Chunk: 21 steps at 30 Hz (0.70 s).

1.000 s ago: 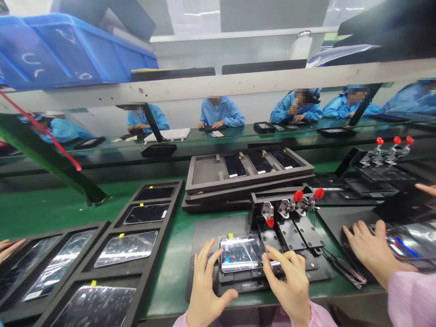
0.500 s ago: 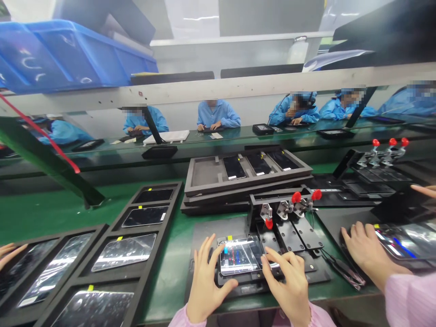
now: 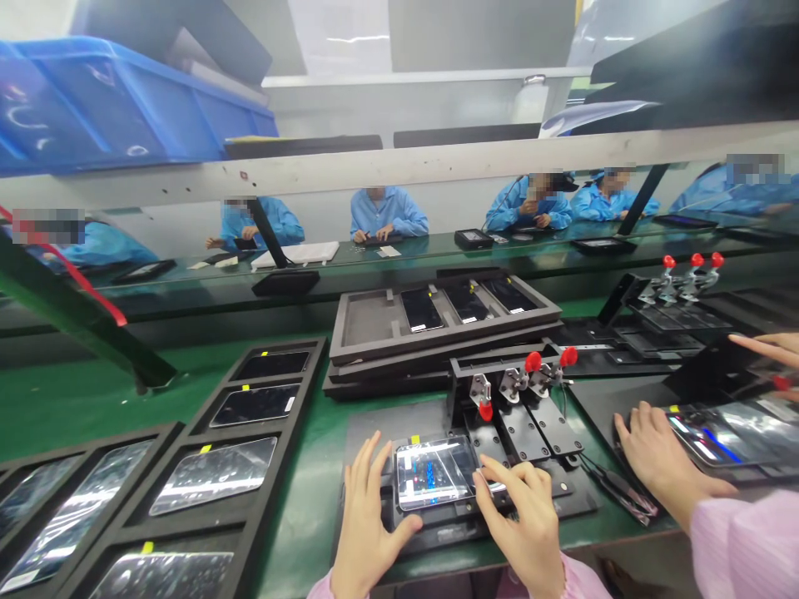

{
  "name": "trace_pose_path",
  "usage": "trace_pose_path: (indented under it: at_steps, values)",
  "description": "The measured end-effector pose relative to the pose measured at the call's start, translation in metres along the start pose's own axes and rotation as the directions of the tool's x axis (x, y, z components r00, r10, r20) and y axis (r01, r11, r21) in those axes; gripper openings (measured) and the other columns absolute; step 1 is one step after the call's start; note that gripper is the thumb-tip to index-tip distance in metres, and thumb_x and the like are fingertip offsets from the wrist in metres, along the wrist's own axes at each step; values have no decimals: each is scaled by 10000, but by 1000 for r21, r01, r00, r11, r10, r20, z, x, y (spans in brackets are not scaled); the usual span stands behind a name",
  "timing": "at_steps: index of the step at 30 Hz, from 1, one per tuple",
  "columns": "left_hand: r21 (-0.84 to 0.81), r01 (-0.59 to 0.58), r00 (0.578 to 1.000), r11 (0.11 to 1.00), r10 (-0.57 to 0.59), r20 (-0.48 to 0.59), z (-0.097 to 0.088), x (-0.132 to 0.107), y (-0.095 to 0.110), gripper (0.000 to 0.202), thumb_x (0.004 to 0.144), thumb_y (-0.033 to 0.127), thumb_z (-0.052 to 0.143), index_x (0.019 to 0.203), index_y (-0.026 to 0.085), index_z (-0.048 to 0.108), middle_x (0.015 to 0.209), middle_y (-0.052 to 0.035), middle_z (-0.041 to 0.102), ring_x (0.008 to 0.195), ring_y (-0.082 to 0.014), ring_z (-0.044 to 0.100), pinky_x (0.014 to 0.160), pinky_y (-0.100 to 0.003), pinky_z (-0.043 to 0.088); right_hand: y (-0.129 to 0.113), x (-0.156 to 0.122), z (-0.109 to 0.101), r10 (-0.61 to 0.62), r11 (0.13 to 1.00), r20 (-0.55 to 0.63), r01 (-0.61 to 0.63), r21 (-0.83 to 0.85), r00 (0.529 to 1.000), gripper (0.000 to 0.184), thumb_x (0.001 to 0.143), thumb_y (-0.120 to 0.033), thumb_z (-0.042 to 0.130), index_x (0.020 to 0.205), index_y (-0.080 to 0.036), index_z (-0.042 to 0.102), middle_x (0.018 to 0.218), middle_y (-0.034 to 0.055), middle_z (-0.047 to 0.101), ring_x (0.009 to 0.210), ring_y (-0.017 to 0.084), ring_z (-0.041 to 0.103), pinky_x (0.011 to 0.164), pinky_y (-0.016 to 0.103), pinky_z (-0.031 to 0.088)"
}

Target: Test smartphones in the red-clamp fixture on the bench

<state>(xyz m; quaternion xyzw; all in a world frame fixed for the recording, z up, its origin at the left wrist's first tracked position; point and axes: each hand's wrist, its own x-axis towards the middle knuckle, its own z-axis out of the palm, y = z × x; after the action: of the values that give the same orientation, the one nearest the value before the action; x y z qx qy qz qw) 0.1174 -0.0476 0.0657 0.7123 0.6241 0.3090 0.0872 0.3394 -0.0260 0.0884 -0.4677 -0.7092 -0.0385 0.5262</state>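
A lit, glossy phone screen [image 3: 434, 472] with a yellow tab on its upper edge lies on a black test fixture [image 3: 374, 420]. My left hand [image 3: 365, 520] is open, fingers spread and thumb apart, around the screen's left end. At the screen's right edge, my right hand [image 3: 524, 520] has thumb and index finger pinched together; what lies between their tips is hidden. Just behind the fingers stand the fixture's metal toggle clamps [image 3: 513, 384] with red knobs. The leftmost knob points down, the other two point up.
Black trays [image 3: 290, 433] of screens stand on the left, and stacked grey trays [image 3: 368, 329] behind. At right, a co-worker's hand [image 3: 665, 457] touches another lit screen [image 3: 717, 433]. Cables [image 3: 624, 491] lie between the fixtures. A blue bin [image 3: 125, 108] sits on the shelf above.
The view has shifted slightly to the right. The picture on the screen before me has changed, with fewer coloured marks. Another person's hand at the left edge has gone from view. My hands stay nearly in place.
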Motion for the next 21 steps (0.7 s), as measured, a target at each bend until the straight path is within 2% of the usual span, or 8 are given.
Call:
trace_pose_path:
  at_steps: [4, 8, 16, 21]
  values:
    - [-25, -24, 1000, 999, 24, -8, 1, 1, -7, 795, 754, 608, 498, 1393, 235, 206, 1467, -133, 238, 1341, -328, 226, 1041, -567, 243, -3, 1, 0, 10, 1000, 8, -10, -15, 1000, 314, 739, -96, 631, 1038, -182, 588, 713, -6, 656, 594, 112, 496, 684, 322, 361]
    - [-111, -24, 999, 994, 19, -44, 10, 2, -19, 718, 798, 540, 471, 1393, 237, 210, 1461, -128, 258, 1320, -335, 277, 1016, -552, 308, -7, 5, 0, 21, 1000, -23, -22, -21, 1000, 274, 750, -89, 608, 1006, -186, 593, 674, -13, 642, 580, 116, 487, 665, 315, 354]
    - [-178, -27, 995, 984, 10, -94, 35, -1, -41, 729, 788, 568, 442, 1397, 241, 209, 1447, -125, 288, 1272, -349, 362, 1003, -560, 334, -5, 9, 0, 14, 1000, -74, -15, -16, 997, 273, 732, -72, 615, 982, -181, 598, 658, -22, 622, 585, 116, 477, 626, 297, 347]
    - [-189, -41, 998, 981, 30, -57, 38, -2, -43, 753, 779, 579, 453, 1402, 250, 186, 1444, -131, 291, 1256, -358, 381, 993, -577, 331, -8, 10, 0, 46, 999, -83, -47, -5, 996, 243, 740, -73, 602, 955, -184, 604, 645, -26, 624, 578, 114, 484, 626, 294, 353]
